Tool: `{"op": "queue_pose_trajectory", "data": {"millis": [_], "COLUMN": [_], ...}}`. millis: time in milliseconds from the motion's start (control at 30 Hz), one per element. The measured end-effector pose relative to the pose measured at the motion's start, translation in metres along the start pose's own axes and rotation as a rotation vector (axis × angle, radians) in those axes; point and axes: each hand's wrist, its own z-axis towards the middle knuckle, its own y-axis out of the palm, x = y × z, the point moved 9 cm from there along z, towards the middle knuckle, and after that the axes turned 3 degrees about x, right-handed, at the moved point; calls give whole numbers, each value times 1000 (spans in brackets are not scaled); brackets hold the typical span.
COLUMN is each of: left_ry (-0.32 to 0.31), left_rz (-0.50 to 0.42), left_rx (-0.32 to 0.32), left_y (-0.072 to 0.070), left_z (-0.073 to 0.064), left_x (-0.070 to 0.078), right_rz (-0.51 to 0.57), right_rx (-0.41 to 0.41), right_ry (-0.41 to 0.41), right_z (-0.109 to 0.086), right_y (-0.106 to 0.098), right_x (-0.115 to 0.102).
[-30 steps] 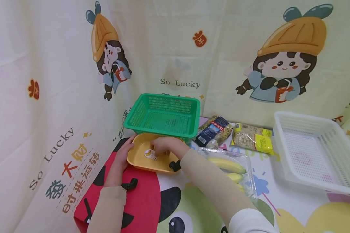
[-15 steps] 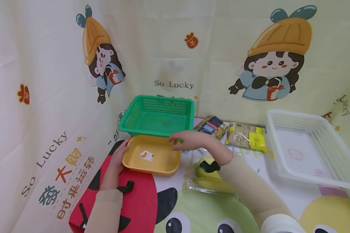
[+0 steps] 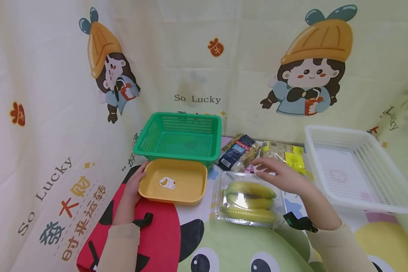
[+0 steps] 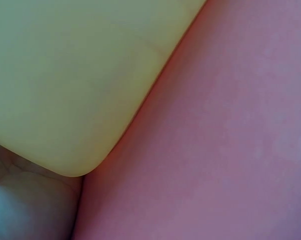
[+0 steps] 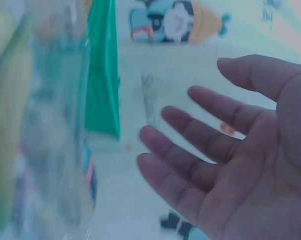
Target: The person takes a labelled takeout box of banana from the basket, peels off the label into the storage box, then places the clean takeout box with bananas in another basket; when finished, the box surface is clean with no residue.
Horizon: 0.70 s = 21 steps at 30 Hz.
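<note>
My left hand (image 3: pixel 133 186) holds the left side of a shallow yellow plastic tray (image 3: pixel 190 185); most of its fingers are hidden by the tray wall. In the left wrist view the tray's corner (image 4: pixel 75 125) covers much of the frame. A small white label with a banana picture (image 3: pixel 167 183) lies on the tray floor. My right hand (image 3: pixel 282 174) is empty, fingers spread, over the back right part of a clear clamshell box (image 3: pixel 221 211) of bananas (image 3: pixel 251 204). In the right wrist view the right hand (image 5: pixel 230 145) shows its open palm, apart from the blurred box.
A green basket (image 3: pixel 141 147) stands right behind the tray. A pasta bag labelled Agnesi (image 3: pixel 239 151) and a yellow-ended bag (image 3: pixel 294 160) lie behind the box. A white basket (image 3: pixel 326 192) stands at the right. Printed curtains (image 3: pixel 197 56) close off the back and left.
My right hand has come out of the tray and moved right to the banana box, leaving the label in the tray. My left hand stays at the tray's side. The view has turned slightly right.
</note>
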Motion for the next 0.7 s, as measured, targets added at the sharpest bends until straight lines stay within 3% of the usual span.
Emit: {"op": "queue_pose_trajectory", "data": {"millis": [200,400,533,700], "left_ry": [1,8,7,14], "left_rz": [13,13,11,10], "left_rx": [-7,-13,-10,-8], "left_y": [-2,-1,0,2], "left_z": [-2,-3,-3,-4], "left_x": [0,1,1,2], "right_rz": [112,274,381,463], "right_rx": [65,139,128,96], "right_ry": [153,254,274,214], "right_z": [-44,-65,-71,-73], "right_y": [-3,13,28,40], "right_x": [56,105,128,136]}}
